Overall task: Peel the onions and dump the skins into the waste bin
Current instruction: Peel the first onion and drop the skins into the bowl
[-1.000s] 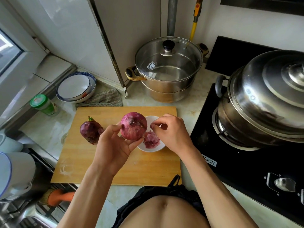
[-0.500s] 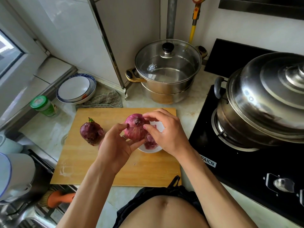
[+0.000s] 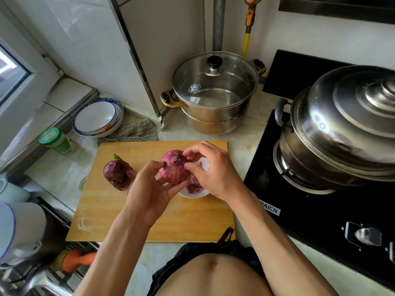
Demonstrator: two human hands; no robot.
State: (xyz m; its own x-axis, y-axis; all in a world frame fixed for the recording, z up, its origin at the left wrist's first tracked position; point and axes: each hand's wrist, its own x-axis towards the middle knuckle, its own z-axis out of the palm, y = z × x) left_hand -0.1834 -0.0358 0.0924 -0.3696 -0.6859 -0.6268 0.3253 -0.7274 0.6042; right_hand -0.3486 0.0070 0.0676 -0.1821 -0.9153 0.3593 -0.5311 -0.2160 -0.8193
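Onion (image 3: 174,167) is held up over the cutting board (image 3: 111,210), just above the near-left rim of the small white bowl (image 3: 193,195). Left hand (image 3: 149,193) cups it from below, fingers and thumb curled round the sides. Right hand (image 3: 213,171) is at the top end, thumb and fingertips pinching at the skin there.

Handling, as I judge it: firm, round, fairly light; dry outer skin is thin, brittle, tears in flakes. Layer under it looks smooth, likely slippery once bare. Best purchase is the loose edge at the tip, peel down toward the base while the other hand turns it.

Bowl already holds purple skin scraps (image 3: 194,185). Second onion (image 3: 117,171), darker with a green sprout, sits on the board left of the bowl, unpeeled.

Around the board: glass-lidded pot (image 3: 213,92) behind, steel-lidded pot (image 3: 342,129) on the stove to the right, stacked bowls (image 3: 98,118) and green-capped jar (image 3: 55,142) back-left. Nothing blocks the hands. No waste bin in view.
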